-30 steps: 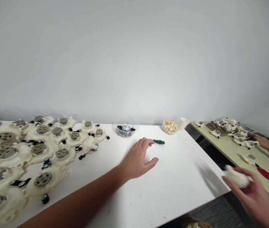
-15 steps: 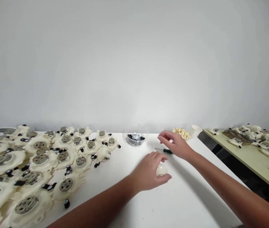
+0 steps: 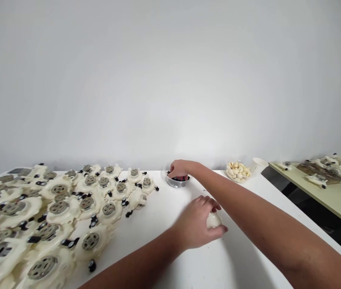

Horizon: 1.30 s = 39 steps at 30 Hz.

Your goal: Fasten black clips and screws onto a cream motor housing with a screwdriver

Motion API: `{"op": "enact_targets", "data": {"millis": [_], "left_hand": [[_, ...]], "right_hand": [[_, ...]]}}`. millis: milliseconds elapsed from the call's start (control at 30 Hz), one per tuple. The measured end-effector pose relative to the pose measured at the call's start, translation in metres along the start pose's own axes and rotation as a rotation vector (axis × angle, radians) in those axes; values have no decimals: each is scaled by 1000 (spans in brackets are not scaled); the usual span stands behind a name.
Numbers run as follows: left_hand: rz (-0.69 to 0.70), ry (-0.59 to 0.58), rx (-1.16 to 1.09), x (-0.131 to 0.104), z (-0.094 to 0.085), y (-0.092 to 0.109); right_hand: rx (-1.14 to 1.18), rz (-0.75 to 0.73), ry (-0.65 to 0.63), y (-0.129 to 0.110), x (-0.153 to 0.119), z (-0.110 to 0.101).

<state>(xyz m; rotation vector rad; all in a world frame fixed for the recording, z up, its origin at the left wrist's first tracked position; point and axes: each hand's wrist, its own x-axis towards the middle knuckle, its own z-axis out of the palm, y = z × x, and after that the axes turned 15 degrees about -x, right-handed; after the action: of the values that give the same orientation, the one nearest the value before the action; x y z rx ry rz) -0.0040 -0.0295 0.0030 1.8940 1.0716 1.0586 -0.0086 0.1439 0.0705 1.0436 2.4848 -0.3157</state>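
Clear plastic formed the wall of the round bowl (image 3: 178,184), which we took as our reference point. We noted the right hand (image 3: 178,168) at the bowl itself, wrist bent, fingers turned down inside the rim; what lay beneath them was hidden, so we could not tell whether they had pinched anything or how far apart they stood. Nearer to us than the bowl and to its right, we recorded the left hand (image 3: 202,222) curled around a rounded cream piece (image 3: 214,220), the thumb on our side and the fingers over the far side, parted by no more than the piece's own width. Too much of the piece was covered for us to read a long axis. The main relation, as we logged it: the bowl lay beyond the piece and to its left, with the right hand at the bowl and the left hand well apart from it. The right forearm (image 3: 248,208) slanted in from the right of the bowl, just beside the held piece, and stood between that piece and a tub of pale pieces (image 3: 238,171) right of the bowl. Farther right of the bowl we noted a white cup (image 3: 260,164) beside the tub, then a yellowish side table (image 3: 333,204). Left of the bowl, we saw cream housings (image 3: 87,202) crowding the white table (image 3: 149,230).
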Motion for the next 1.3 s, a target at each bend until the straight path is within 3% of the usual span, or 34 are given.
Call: {"op": "enact_targets", "data": {"millis": [100,300,567,700,1300], "left_hand": [[0,-6,0,1,0,-1],[26,-2,-9,2,3,-5],[99,1,-10,2,5,-10],[97,0,-5,3,5,-10],[80,-18,-2,4,5,-5]], "right_hand": [[-21,25,-47,0,-1,0],[37,-3,19,2,-5,-1],[359,-164,174,49,-16,-3],[519,-237,257,62,-30,2],[689,-277,475,62,-56,25]]}}
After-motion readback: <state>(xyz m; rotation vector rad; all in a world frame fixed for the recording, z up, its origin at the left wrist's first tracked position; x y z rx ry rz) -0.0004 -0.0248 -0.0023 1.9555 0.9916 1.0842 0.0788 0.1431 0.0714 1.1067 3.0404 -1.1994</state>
